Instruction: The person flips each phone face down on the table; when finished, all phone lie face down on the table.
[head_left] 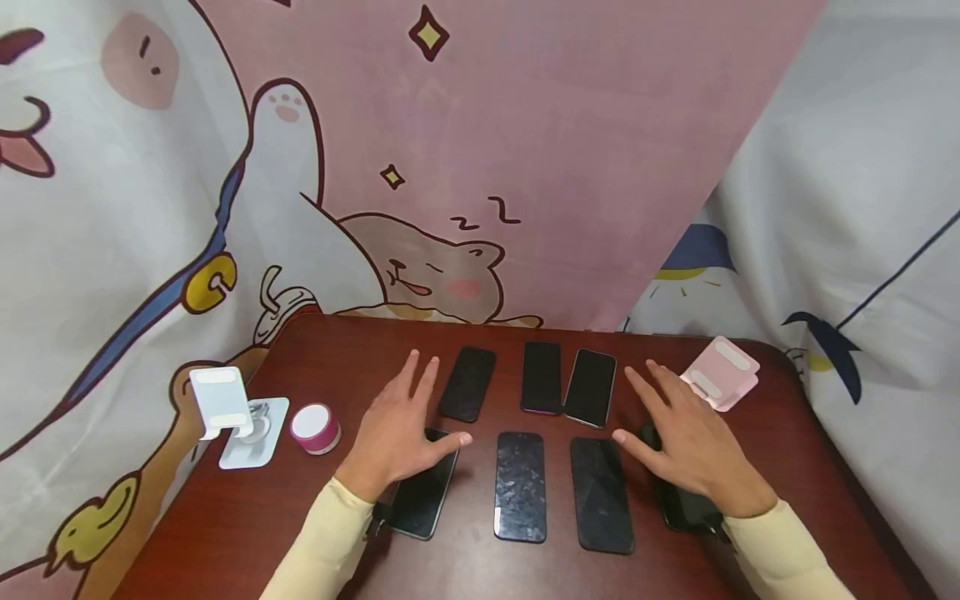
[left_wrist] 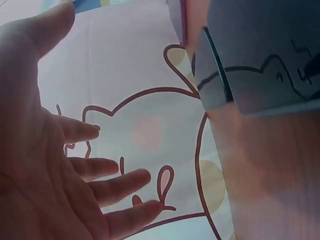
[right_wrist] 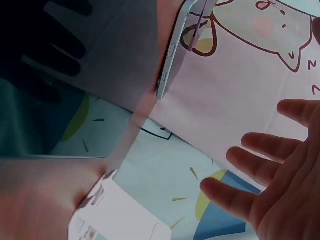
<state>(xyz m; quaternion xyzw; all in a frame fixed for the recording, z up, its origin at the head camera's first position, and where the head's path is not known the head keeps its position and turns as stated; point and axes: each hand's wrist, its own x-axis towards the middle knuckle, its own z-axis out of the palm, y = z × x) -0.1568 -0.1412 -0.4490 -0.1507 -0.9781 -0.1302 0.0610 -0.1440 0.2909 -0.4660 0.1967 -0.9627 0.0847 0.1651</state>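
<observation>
Head cam: both hands (head_left: 401, 429) (head_left: 686, 450) w/ fingers spread, holding nothing, L nr a blk phone (head_left: 427, 496), R over another phone (head_left: 681, 508).

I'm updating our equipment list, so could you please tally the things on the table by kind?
Phones: 7
Stands, one white, one pink: 2
Round pink tub with a white top: 1
Total: 10
</observation>
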